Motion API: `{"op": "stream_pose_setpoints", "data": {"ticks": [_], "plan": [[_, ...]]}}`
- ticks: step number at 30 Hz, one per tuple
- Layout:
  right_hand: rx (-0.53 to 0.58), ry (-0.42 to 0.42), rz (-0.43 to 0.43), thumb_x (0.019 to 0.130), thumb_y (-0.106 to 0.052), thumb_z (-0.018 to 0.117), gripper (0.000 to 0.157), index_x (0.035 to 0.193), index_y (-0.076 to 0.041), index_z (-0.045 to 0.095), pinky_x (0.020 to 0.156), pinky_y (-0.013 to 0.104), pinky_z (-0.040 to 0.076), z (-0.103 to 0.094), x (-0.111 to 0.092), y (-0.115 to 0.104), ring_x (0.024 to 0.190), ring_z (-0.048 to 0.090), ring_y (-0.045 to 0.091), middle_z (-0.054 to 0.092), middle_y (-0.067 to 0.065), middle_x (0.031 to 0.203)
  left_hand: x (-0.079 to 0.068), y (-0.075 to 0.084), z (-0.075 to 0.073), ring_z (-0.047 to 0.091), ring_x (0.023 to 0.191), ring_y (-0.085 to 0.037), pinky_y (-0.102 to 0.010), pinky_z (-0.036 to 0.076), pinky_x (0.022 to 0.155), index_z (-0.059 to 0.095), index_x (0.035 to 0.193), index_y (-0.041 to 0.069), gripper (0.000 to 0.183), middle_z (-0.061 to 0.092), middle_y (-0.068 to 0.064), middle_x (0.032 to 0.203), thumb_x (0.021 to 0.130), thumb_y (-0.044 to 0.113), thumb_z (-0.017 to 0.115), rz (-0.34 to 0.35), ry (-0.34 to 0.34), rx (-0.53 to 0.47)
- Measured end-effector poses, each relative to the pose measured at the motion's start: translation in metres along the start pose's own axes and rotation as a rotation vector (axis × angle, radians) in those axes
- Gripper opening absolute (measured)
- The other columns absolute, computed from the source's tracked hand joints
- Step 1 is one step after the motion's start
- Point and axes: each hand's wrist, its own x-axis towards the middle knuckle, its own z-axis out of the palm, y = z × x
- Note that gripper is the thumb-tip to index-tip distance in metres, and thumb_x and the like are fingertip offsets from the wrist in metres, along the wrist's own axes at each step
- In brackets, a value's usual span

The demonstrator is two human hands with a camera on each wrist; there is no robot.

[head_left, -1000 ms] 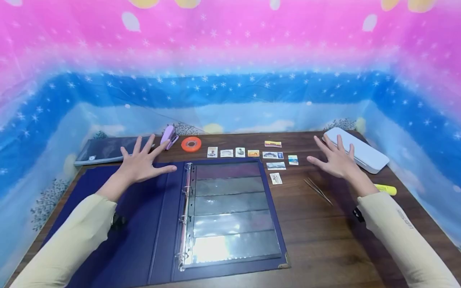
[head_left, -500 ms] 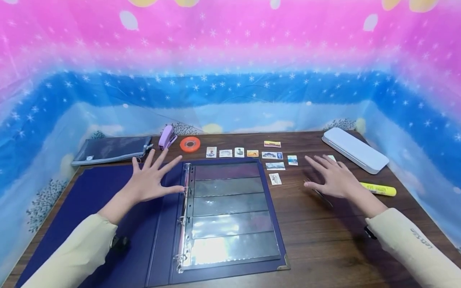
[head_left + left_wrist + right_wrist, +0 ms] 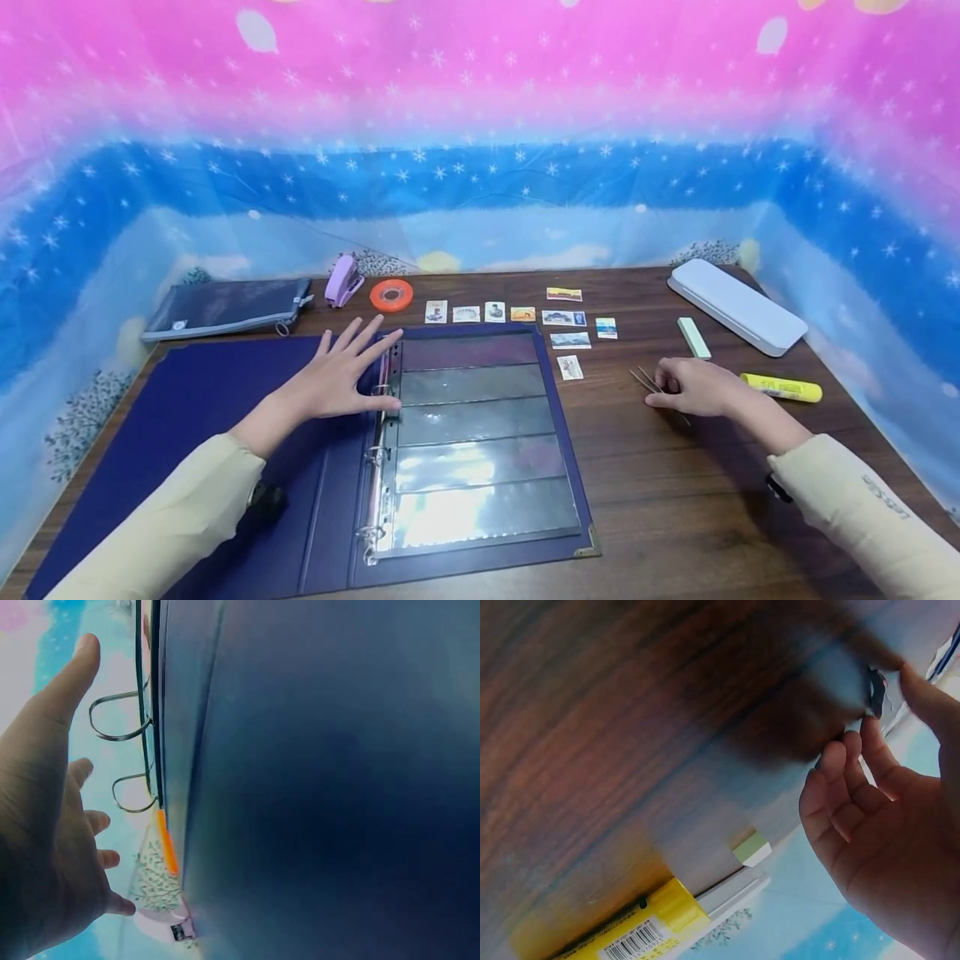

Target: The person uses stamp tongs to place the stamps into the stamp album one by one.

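Note:
An open navy ring binder (image 3: 225,433) lies on the table with a clear pocket page (image 3: 472,417) on its rings. Over its spine I spread my left hand (image 3: 333,383), fingers straight, holding nothing; in the left wrist view the thumb is near the metal rings (image 3: 120,716). My right hand (image 3: 701,387) is at the tweezers (image 3: 642,379), thumb and fingers bent round them low at the tabletop. In the right wrist view a gap shows between thumb and forefinger; the contact is partly hidden. Several postage stamps (image 3: 564,318) lie behind and beside the page.
Nearby on the right lie a yellow glue stick (image 3: 783,388), a pale green eraser (image 3: 693,337) and a white pencil case (image 3: 738,307). Along the back are an orange tape roll (image 3: 392,295), a purple stapler (image 3: 344,281) and a grey zip pouch (image 3: 228,308).
My left hand has moved right and nearer to me, over the binder's spine. My right hand has come down and left from by the pencil case, its spread fingers now bent round the tweezers.

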Motion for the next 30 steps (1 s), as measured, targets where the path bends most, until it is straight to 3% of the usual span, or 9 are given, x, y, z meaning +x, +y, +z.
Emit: {"op": "stream_pose_setpoints", "data": {"ticks": [3, 7, 16, 24, 30], "plan": [[0.02, -0.008, -0.029, 0.088, -0.032, 0.061, 0.022, 0.081, -0.013, 0.056, 0.054, 0.025, 0.034, -0.003, 0.001, 0.001, 0.055, 0.041, 0.008, 0.05, -0.002, 0.066, 0.004, -0.002, 0.003, 0.005, 0.144, -0.042, -0.07, 0.005, 0.107, 0.009, 0.151, 0.022, 0.101, 0.006, -0.013, 0.159, 0.076, 0.065, 0.06, -0.01, -0.02, -0.038], [0.04, -0.002, -0.035, 0.091, -0.024, 0.059, 0.017, 0.081, -0.01, 0.056, 0.053, 0.024, 0.034, 0.0, 0.0, 0.004, 0.054, 0.042, 0.008, 0.051, -0.003, 0.065, 0.007, -0.001, 0.009, 0.007, 0.145, -0.04, -0.068, 0.008, 0.108, 0.008, 0.151, 0.015, 0.104, 0.006, -0.012, 0.159, 0.077, 0.067, 0.058, -0.008, -0.044, -0.056], [0.214, 0.11, -0.055, 0.095, -0.013, 0.051, 0.012, 0.09, -0.002, 0.05, 0.052, 0.022, 0.045, -0.002, 0.01, 0.0, 0.057, 0.056, 0.006, 0.061, 0.003, 0.069, 0.009, -0.002, 0.007, 0.008, 0.145, -0.037, -0.066, 0.013, 0.109, 0.008, 0.151, 0.012, 0.106, 0.004, -0.014, 0.159, 0.076, 0.068, 0.058, 0.003, -0.042, -0.035], [0.162, 0.172, -0.136, 0.094, -0.01, 0.052, 0.017, 0.105, 0.001, 0.058, 0.052, 0.022, 0.04, 0.006, 0.022, -0.018, 0.051, 0.048, 0.004, 0.059, -0.002, 0.061, 0.01, -0.002, 0.007, 0.013, 0.145, -0.037, -0.063, 0.017, 0.11, 0.012, 0.151, 0.01, 0.107, 0.009, -0.018, 0.157, 0.075, 0.07, 0.058, 0.025, -0.054, 0.005], [0.173, 0.227, -0.149, 0.093, -0.002, 0.05, 0.014, 0.105, 0.002, 0.057, 0.057, 0.025, 0.044, 0.008, 0.037, -0.025, 0.062, 0.056, 0.008, 0.067, 0.008, 0.08, 0.011, -0.001, 0.005, 0.015, 0.144, -0.039, -0.064, 0.019, 0.108, 0.012, 0.15, 0.009, 0.108, 0.009, -0.019, 0.157, 0.074, 0.068, 0.06, 0.032, -0.051, 0.009]]}}
